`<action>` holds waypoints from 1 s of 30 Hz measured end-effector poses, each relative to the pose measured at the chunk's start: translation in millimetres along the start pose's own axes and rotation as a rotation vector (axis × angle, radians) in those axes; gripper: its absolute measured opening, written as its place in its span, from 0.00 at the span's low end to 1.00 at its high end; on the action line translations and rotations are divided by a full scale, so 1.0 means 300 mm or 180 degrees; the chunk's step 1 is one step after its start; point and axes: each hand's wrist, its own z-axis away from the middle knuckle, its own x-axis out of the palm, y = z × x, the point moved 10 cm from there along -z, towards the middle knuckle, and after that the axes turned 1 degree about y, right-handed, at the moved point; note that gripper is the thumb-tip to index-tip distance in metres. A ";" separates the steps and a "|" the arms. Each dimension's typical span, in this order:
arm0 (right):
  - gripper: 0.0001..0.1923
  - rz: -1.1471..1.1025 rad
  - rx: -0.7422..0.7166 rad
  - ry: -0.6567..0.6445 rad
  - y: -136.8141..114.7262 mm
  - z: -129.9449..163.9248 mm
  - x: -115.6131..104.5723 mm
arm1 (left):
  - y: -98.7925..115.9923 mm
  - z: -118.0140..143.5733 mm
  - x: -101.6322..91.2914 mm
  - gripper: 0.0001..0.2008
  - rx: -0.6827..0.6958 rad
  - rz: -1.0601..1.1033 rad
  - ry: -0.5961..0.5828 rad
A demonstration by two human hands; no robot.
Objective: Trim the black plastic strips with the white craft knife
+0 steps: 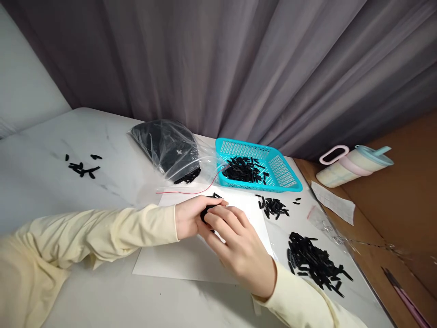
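Observation:
My left hand [188,215] and my right hand [243,246] meet over a white sheet of paper [170,257]. Both are closed around a cluster of small black strips [205,213], which shows dark between the left palm and the right fingers. The curled fingers of my right hand cover most of it, so its exact form is hidden. Just beyond the fingertips, the end of another black strip [216,195] sticks out above the paper.
A turquoise basket [285,166] holds many black strips. Beside it lies a clear bag [164,146] full of black material, with a red string [191,192]. Loose strips form a large pile [316,262], a smaller pile [274,206] and a scatter [83,170]. A tumbler [351,168] and tweezers [406,298] are right.

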 end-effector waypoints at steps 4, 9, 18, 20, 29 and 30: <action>0.13 -0.0505 0.0067 -0.0019 0.043 -0.013 -0.023 | 0.008 -0.015 0.020 0.13 0.0093 0.0104 -0.0190; 0.13 -0.0693 0.0106 0.0083 0.066 -0.018 -0.037 | 0.022 -0.010 0.040 0.15 0.0195 0.0348 -0.0310; 0.05 -0.2567 0.2231 0.1098 0.283 0.124 -0.064 | 0.015 0.000 0.033 0.13 0.0202 0.0333 -0.0270; 0.04 -0.3104 0.2844 0.1118 0.316 0.181 -0.026 | 0.007 0.009 0.048 0.12 0.0124 0.0091 -0.0376; 0.05 -0.4137 0.3324 0.1350 0.312 0.250 0.035 | 0.092 0.105 0.140 0.11 0.1213 -0.2250 -0.0612; 0.05 -0.4088 0.3335 0.1396 0.315 0.251 0.031 | 0.111 0.116 0.144 0.11 0.1435 -0.2563 -0.0513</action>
